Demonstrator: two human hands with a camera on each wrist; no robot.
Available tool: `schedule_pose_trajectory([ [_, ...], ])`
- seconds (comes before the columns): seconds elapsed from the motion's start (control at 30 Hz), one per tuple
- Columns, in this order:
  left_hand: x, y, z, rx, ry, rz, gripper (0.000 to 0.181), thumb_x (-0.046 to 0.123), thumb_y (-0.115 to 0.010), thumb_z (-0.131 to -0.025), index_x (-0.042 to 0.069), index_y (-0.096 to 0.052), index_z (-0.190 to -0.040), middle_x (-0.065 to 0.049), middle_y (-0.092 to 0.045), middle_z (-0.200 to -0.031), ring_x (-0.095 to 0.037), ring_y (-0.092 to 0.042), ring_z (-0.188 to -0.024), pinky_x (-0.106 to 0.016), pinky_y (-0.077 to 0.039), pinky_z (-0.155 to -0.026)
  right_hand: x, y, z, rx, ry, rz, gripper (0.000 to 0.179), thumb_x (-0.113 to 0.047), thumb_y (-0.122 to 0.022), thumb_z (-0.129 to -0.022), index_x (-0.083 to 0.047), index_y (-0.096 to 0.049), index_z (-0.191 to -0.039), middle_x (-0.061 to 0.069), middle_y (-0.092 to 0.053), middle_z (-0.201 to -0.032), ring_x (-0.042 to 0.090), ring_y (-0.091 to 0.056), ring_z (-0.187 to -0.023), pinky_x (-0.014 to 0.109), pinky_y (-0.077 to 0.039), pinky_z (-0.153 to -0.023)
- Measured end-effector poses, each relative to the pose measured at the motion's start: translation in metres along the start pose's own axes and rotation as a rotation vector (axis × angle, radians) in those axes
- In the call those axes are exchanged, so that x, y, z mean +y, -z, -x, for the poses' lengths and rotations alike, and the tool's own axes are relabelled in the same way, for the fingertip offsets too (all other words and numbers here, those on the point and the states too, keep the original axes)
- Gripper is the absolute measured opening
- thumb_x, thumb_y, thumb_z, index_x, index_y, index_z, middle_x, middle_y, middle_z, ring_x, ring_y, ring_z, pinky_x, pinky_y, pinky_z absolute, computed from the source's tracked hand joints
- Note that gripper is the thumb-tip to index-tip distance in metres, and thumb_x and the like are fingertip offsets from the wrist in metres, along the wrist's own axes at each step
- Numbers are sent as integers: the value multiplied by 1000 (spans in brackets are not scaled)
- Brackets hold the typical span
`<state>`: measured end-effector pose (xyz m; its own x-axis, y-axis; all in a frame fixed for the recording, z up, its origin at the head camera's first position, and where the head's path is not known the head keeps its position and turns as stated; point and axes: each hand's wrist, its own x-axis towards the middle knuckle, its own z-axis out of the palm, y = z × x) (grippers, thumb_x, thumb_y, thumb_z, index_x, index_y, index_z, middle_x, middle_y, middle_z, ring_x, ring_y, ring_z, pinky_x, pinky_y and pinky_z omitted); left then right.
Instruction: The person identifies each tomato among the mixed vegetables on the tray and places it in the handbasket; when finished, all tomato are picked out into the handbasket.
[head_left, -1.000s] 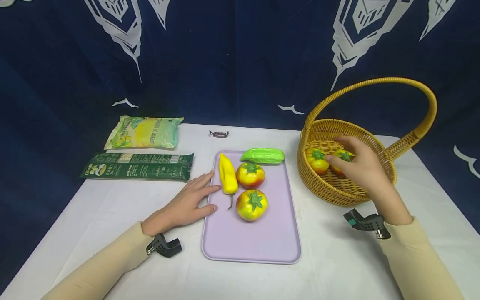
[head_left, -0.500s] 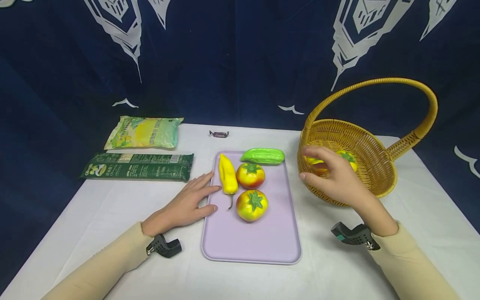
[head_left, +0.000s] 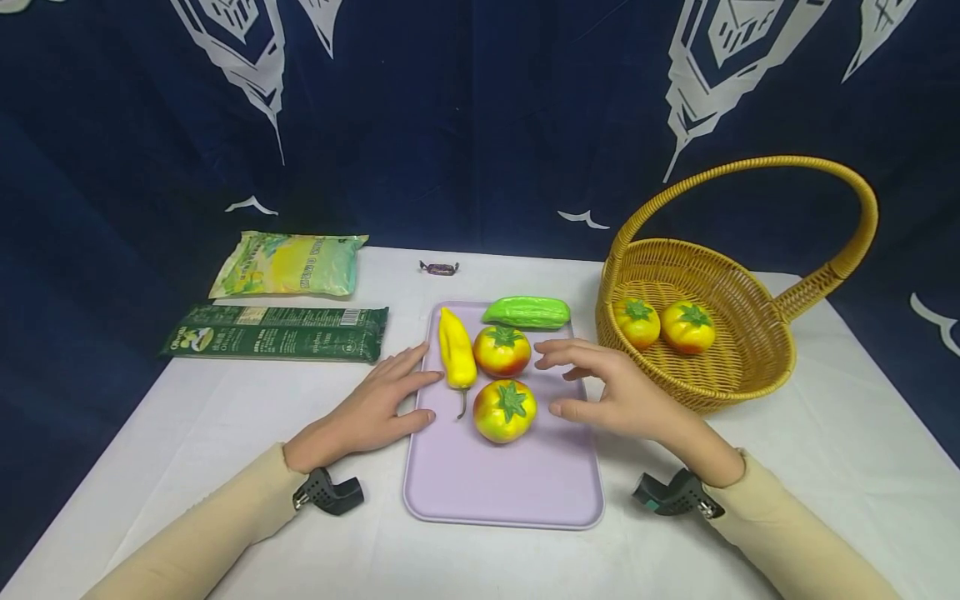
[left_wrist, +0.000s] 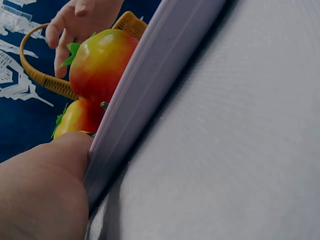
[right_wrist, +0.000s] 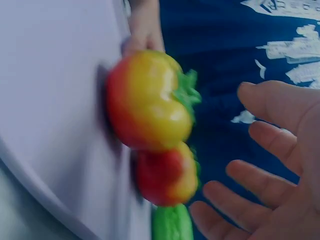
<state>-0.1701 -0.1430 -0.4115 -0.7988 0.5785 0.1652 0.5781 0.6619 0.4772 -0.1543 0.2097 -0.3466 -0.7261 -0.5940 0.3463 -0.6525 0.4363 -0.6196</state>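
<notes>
My left hand [head_left: 375,408] lies with spread fingers on the left rim of a lilac tray [head_left: 510,492], beside a yellow pepper [head_left: 457,350]. Two red-and-yellow tomatoes stand on the tray: a back tomato [head_left: 502,351] and a front tomato [head_left: 505,412]. Behind them rests a green cucumber-like vegetable [head_left: 527,312]. Over the tray's right edge hovers my right hand [head_left: 615,392], fingers loosely spread and holding nothing. In the right wrist view its fingers [right_wrist: 260,180] are apart from the front tomato [right_wrist: 150,100].
At the right a wicker basket [head_left: 693,396] with a tall arched handle holds two more tomatoes [head_left: 687,327]. A green noodle packet [head_left: 277,333] and a yellow-green bag [head_left: 288,265] lie at the left. One wrapped candy [head_left: 438,268] sits near the table's back edge.
My right hand has left the basket, where a tomato now rests beside the other, and has moved left to above the tray's right side. The left hand stays put.
</notes>
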Motion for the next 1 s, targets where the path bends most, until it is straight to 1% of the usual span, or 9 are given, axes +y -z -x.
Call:
schedule_pose_trajectory([
  [0.13,0,-1,0,5,-3,-2,54,33,-65,-92,11,-61,-141,-19,-28,-167,-47,-30,-152,-65,-23,-125,-2,-12,0,-40,-8,-6,40,-10,-83,-80,-14,-72,-119,11,-66,-140,24,-62,-129,34,-57,-100],
  [0.23,0,-1,0,5,-6,-1,54,33,-65,-92,11,-61,-141,-19,-28,-167,-47,-30,-152,-64,-22,-125,-3,-19,1,-71,-20,-23,40,-12,-83,-80,-19,-73,-118,7,-64,-143,28,-59,-135,37,-49,-112],
  [0.33,0,0,0,4,-8,1,54,33,-65,-92,11,-61,-141,-19,-28,-168,-47,-30,-152,-64,-22,-125,-4,-25,1,-92,-25,-47,40,-12,-83,-80,-20,-73,-119,6,-62,-146,29,-57,-138,36,-46,-115],
  [0.5,1,0,0,2,-6,2,54,33,-65,-92,11,-61,-141,-19,-28,-168,-46,-29,-153,-64,-22,-125,-1,-33,2,-118,-11,-87,44,-9,-82,-79,-16,-72,-122,11,-58,-150,32,-54,-139,30,-46,-114],
  [0.57,1,1,0,0,-4,1,55,33,-65,-92,11,-61,-141,-19,-27,-168,-46,-29,-153,-64,-22,-125,0,-35,2,-121,0,-79,46,-9,-82,-79,-15,-72,-123,12,-57,-150,33,-54,-140,30,-44,-116],
  [0.63,2,1,0,-3,-2,3,55,34,-65,-92,11,-61,-142,-18,-27,-168,-46,-29,-153,-64,-22,-125,1,-37,2,-119,19,-50,47,-8,-82,-78,-15,-71,-123,13,-57,-149,34,-54,-139,32,-43,-118],
  [0.73,2,1,0,-3,-3,6,55,33,-66,-92,11,-61,-142,-19,-27,-168,-46,-29,-153,-64,-22,-125,3,-40,2,-97,52,3,47,-7,-82,-77,-13,-71,-122,14,-60,-145,34,-57,-135,37,-47,-115],
  [0.8,3,1,0,-5,-4,10,55,33,-66,-92,10,-61,-142,-19,-27,-168,-46,-29,-153,-64,-21,-125,4,-42,2,-76,60,28,46,-6,-83,-77,-13,-72,-121,13,-62,-141,33,-59,-131,39,-50,-111],
  [1.0,3,2,-1,-5,-4,6,55,33,-66,-92,10,-61,-141,-19,-27,-168,-47,-29,-153,-64,-22,-125,3,-46,1,-37,26,31,42,-3,-84,-77,-14,-72,-116,8,-64,-132,27,-61,-123,37,-53,-107],
])
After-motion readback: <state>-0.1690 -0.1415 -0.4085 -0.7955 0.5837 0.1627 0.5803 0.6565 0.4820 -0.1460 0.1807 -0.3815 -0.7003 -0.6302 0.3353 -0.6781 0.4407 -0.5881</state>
